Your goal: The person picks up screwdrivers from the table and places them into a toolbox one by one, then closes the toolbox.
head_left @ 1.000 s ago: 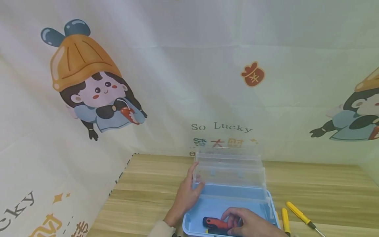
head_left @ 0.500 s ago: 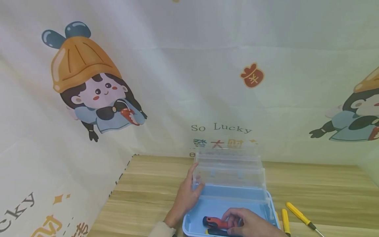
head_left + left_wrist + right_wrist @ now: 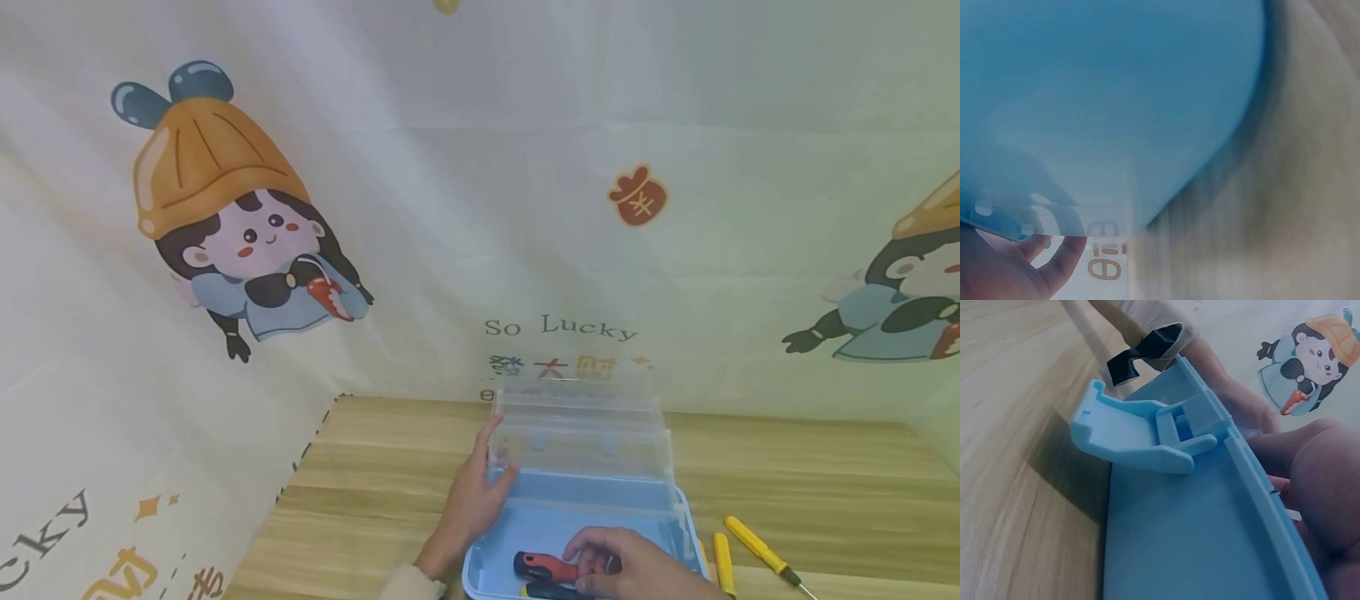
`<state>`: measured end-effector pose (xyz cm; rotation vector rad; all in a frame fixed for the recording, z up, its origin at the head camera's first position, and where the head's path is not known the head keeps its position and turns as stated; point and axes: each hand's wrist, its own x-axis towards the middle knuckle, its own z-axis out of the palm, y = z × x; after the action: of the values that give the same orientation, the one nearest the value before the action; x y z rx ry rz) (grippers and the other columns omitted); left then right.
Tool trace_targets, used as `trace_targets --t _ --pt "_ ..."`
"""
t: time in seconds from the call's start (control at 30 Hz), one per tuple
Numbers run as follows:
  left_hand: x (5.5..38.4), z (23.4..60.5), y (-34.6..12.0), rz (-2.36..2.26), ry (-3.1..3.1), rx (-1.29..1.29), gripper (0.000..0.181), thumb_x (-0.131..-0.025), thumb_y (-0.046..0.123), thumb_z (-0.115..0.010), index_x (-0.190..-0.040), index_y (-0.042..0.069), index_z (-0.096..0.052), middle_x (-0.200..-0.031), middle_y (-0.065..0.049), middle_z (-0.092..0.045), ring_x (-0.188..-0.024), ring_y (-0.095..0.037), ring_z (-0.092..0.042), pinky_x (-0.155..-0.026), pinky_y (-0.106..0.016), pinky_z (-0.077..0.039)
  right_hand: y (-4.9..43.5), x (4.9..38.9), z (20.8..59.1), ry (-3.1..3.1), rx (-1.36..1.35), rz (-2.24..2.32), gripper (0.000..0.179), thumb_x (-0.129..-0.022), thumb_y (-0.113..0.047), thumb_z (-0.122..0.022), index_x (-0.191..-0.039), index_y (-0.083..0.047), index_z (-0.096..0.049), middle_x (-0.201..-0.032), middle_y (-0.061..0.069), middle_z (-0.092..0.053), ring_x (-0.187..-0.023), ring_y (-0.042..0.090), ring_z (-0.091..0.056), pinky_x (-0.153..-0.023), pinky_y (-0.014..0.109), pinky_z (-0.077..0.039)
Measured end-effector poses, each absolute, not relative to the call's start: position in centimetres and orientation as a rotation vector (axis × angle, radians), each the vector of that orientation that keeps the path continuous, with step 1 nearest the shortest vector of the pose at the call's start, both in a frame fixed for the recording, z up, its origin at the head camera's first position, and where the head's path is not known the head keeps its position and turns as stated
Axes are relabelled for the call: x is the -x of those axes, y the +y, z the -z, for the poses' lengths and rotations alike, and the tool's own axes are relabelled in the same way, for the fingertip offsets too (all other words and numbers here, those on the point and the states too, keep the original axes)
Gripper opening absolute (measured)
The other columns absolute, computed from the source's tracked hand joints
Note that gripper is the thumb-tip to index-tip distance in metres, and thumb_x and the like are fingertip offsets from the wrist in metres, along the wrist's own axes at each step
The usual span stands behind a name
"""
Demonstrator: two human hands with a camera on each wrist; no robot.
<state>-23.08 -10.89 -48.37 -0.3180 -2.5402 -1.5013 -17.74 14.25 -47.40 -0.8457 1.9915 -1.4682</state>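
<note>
A light blue box [image 3: 517, 525] stands on the table with its clear lid [image 3: 585, 454] raised at the back. My left hand [image 3: 472, 496] holds the lid's left edge, thumb in front and fingers behind it. In the left wrist view, those fingers [image 3: 1063, 262] show below the blue wall of the box. Inside the box, my right hand [image 3: 633, 567] pinches a red-and-black screwdriver handle [image 3: 551, 568] by its right end; the rest is hidden behind the fingers. A black handle with a yellow end [image 3: 547, 592] lies just in front of it.
To the right of the box lie a yellow-handled screwdriver [image 3: 757, 542] and another yellow handle [image 3: 723, 562] on the wooden table [image 3: 360, 475]. A blue latch [image 3: 1129, 434] sticks out from the box's front wall. A printed cloth [image 3: 465, 208] hangs behind.
The head view has tilted slightly up, so everything sits a little lower in it. Both hands stay where they were on the lid and the red-and-black handle.
</note>
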Motion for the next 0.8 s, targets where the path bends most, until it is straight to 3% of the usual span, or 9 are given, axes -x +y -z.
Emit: trace_targets --t 0.43,0.8 --pt "23.1 48.4 -10.9 1.496 -2.542 0.327 0.07 -0.095 0.023 -0.061 -0.156 0.03 -0.026 -0.128 -0.017 -0.063 -0.114 -0.035 -0.062 -0.095 -0.057 -0.05 15.1 17.3 46.3 1.969 0.936 1.491 0.025 -0.097 -0.01 -0.059 -0.119 0.002 -0.062 -0.095 -0.003 -0.067 -0.08 0.004 -0.06 -0.068 0.025 -0.052" --pt "23.2 48.5 -10.9 1.498 -2.543 0.318 0.07 -0.095 0.023 -0.061 -0.156 0.026 -0.028 -0.128 -0.02 -0.062 -0.113 -0.035 -0.062 -0.095 -0.057 -0.05 16.9 17.0 44.7 2.123 1.018 1.457 0.021 -0.098 -0.011 -0.059 -0.119 -0.005 -0.061 -0.095 -0.005 -0.066 -0.084 0.004 -0.06 -0.068 0.024 -0.051"
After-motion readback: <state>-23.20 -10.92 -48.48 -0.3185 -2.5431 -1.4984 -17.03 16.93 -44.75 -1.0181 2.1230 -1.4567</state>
